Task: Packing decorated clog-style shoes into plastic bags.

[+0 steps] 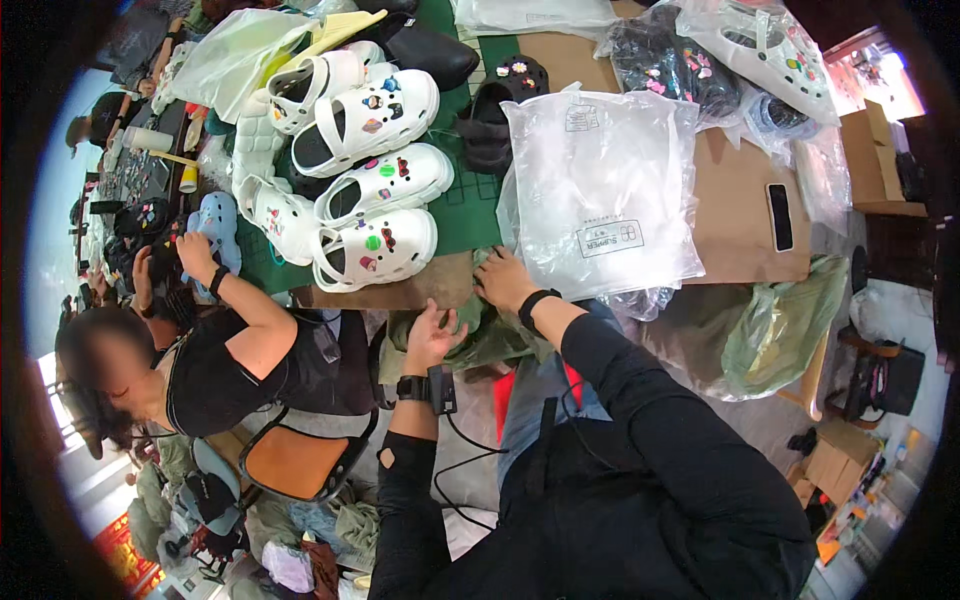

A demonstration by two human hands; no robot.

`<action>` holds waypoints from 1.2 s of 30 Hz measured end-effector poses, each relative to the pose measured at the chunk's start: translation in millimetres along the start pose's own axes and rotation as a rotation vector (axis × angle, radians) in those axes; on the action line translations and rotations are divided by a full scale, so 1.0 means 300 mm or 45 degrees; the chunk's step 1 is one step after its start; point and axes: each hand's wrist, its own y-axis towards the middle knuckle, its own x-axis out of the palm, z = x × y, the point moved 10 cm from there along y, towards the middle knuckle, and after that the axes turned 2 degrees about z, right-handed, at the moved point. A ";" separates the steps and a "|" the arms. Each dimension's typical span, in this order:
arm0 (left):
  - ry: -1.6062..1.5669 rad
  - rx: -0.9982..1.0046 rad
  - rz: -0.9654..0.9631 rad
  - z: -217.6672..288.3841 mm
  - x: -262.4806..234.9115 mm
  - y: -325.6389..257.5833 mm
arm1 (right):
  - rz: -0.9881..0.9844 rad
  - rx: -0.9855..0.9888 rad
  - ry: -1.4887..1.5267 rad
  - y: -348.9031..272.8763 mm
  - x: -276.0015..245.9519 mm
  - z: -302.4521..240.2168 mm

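My left hand [430, 337] is palm up just below the table edge, fingers apart and half curled, beside a translucent green plastic bag [490, 335]. At the table edge, the fingers of my right hand [505, 281] close on the upper part of this bag, which hangs in folds below. Right beside that hand lies a clear plastic bag [600, 190], flat on the table. White clogs [380, 245] with colourful charms stand stacked to the left, with dark clogs [490, 125] behind.
A phone [780, 217] lies on brown cardboard [735, 245] at the right. Wrapped clogs [765, 55] are piled at the far right. To my left, a co-worker's hand [198, 257] touches a blue clog [215, 228]. An orange-seated chair [305, 455] stands behind them.
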 end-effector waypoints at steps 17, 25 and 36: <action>0.007 0.357 -0.010 0.037 -0.089 0.196 | 0.177 -0.214 0.121 -0.052 -0.112 -0.004; 0.291 0.538 0.101 0.075 -0.042 0.064 | 0.317 -0.994 0.183 -0.352 -0.070 -0.279; 0.427 0.441 -0.019 0.041 -0.143 -0.131 | -1.030 -0.285 -0.022 -0.484 0.337 -0.117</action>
